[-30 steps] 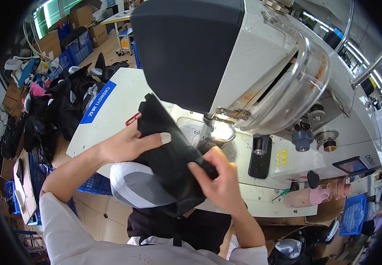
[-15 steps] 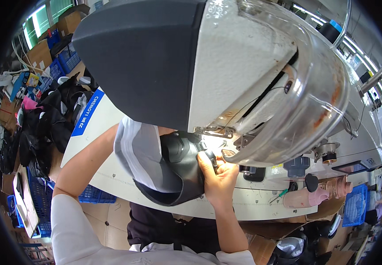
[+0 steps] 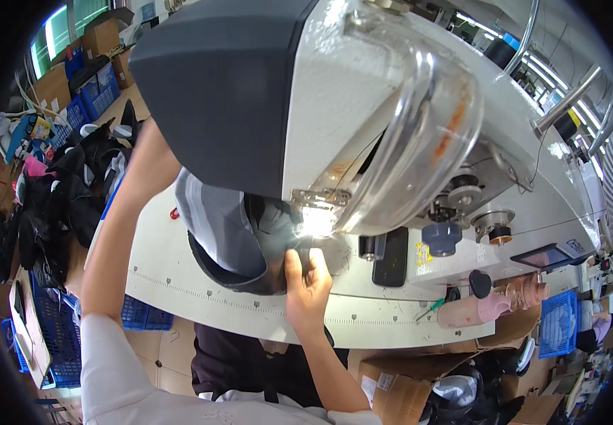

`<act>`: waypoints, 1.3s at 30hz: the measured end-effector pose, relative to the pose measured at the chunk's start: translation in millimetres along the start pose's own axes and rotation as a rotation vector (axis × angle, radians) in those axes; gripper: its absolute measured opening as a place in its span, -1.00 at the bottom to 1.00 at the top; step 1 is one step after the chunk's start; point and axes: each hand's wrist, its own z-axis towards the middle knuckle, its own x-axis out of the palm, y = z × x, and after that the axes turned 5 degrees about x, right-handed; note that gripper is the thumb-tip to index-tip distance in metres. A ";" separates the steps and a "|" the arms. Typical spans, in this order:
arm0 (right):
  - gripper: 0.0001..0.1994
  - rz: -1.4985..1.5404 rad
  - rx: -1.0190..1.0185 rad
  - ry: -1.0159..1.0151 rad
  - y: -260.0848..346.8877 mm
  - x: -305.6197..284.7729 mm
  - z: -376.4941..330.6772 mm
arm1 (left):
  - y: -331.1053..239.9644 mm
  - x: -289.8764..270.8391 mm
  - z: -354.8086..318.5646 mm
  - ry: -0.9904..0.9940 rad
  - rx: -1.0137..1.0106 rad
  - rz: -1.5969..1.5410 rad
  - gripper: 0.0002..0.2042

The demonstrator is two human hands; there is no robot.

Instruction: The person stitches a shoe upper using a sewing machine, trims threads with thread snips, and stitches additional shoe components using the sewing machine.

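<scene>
1. The right hand (image 3: 308,280) grips the lower edge of a grey-and-black shoe upper (image 3: 232,237), thumb on top, fingers (image 3: 318,263) curled at its edge beside the lit needle area.
2. The shoe upper lies on the white tabletop (image 3: 179,294) under the head of the sewing machine (image 3: 306,99); it is partly hidden by it.
3. The left forearm (image 3: 126,212) reaches up behind the machine — its hand is hidden, so I cannot tell whether it grasps anything.
4. A pink bottle (image 3: 476,310) lies at the tabletop's right; a heap of dark shoe pieces (image 3: 58,205) sits far left.
</scene>
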 end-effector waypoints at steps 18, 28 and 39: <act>-0.74 -0.207 -0.159 -0.040 -9.4 -6.4 2.8 | -42.6 76.6 -33.8 0.642 -0.092 -0.306 -0.82; -0.75 -0.290 -0.166 -0.024 -9.5 -8.1 3.0 | -58.6 78.8 -22.8 0.658 -0.089 -0.381 -0.62; -0.89 -0.276 -0.079 0.023 -5.2 -14.0 0.0 | -55.5 77.1 -29.7 0.611 -0.166 -0.514 -0.85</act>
